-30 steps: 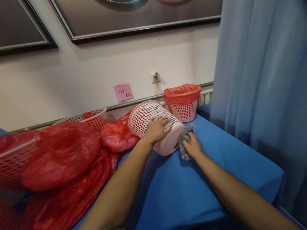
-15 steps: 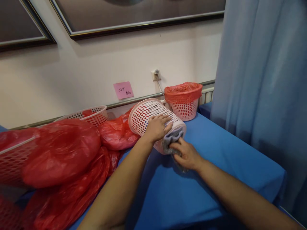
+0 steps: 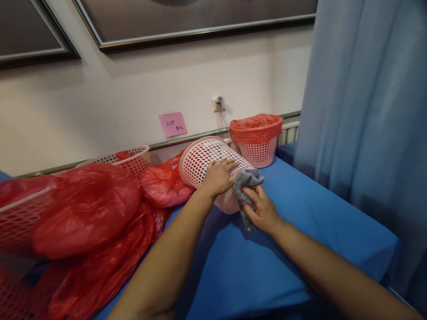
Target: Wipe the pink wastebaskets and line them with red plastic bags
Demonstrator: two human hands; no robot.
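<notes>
A pale pink perforated plastic wastebasket (image 3: 196, 162) lies tilted on its side on the blue-covered surface, its base toward me. My left hand (image 3: 218, 178) rests on top of its side near the base, fingers stretched out over the holes. In my right hand (image 3: 263, 209) a crumpled grey cloth (image 3: 245, 191) is gripped against the rim of the base, partly covering it. The tips of the right fingers are partly sunk in the cloth.
Another wastebasket (image 3: 256, 151) with a red bag liner stands upright behind. Red plastic bags (image 3: 90, 213) and more baskets (image 3: 140, 158) crowd the left. A blue curtain (image 3: 360, 111) hangs at right; a pink note (image 3: 172, 124) and a socket (image 3: 218, 104) are on the wall.
My right hand has moved the cloth from the face of the base up and right to its rim, uncovering part of the base. The left hand and basket stay put.
</notes>
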